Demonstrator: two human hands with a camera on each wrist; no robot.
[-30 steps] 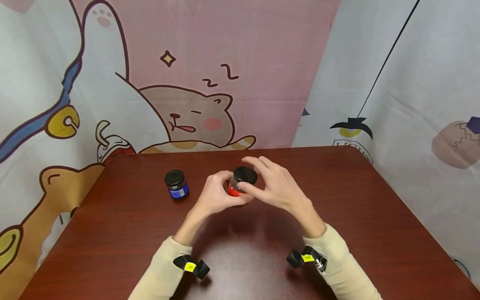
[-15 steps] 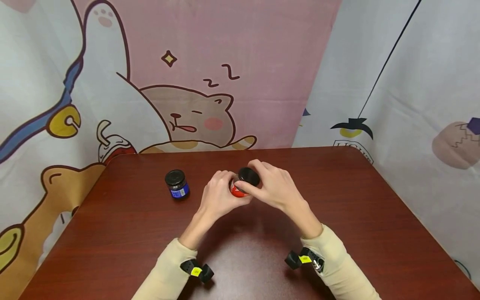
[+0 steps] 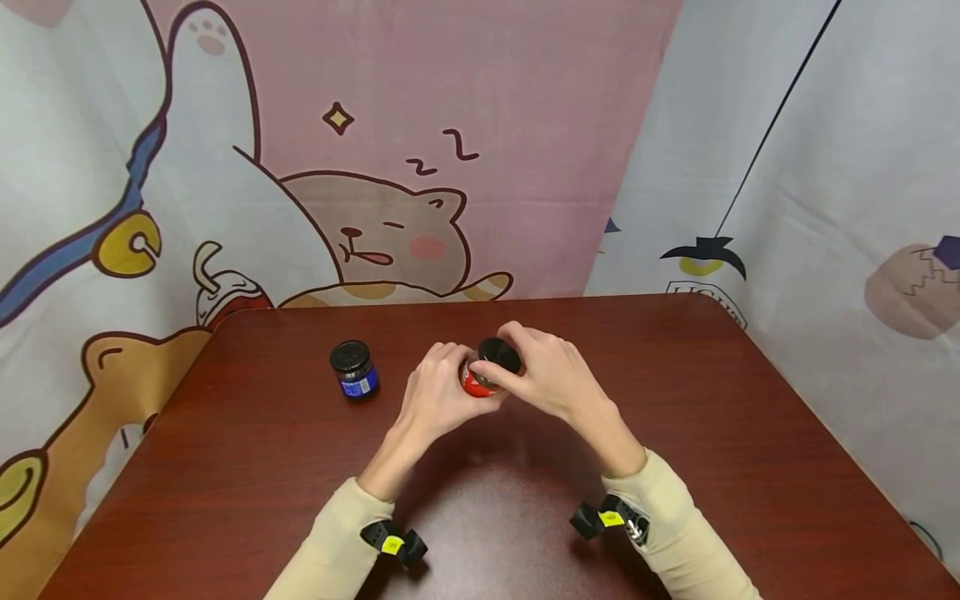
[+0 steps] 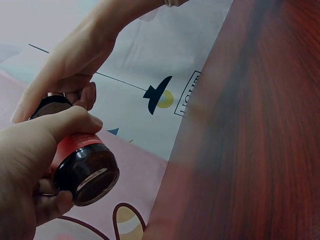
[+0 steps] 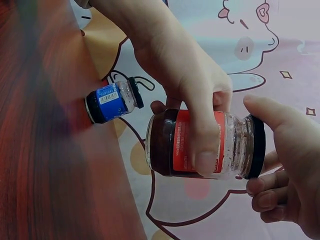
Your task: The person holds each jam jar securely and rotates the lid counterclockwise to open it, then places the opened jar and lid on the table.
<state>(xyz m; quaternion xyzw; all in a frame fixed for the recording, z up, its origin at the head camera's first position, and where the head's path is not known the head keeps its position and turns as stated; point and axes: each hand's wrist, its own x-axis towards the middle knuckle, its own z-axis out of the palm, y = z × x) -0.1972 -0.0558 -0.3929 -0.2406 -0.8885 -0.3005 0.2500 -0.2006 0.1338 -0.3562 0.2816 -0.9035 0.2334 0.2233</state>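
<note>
A glass jar [image 5: 167, 145] with a red label and dark contents is held up over the table, its base showing in the left wrist view. My left hand [image 3: 442, 387] grips the jar's body, thumb across the label. At the jar's mouth sits a black lid [image 5: 258, 147]. My right hand [image 3: 551, 375] holds this lid by its rim between thumb and fingers. In the head view the lid leans toward the right hand, and the hands cover much of the jar.
A second jar [image 3: 354, 371], with a blue label and black lid, stands upright on the brown table [image 3: 247, 467], left of the hands. A cartoon-printed cloth [image 3: 555, 150] hangs behind the table's back edge.
My right fingers have come in round the lid, which now tilts and sits slightly farther right. The left hand has shifted a little with the jar. The blue-labelled jar stays put.
</note>
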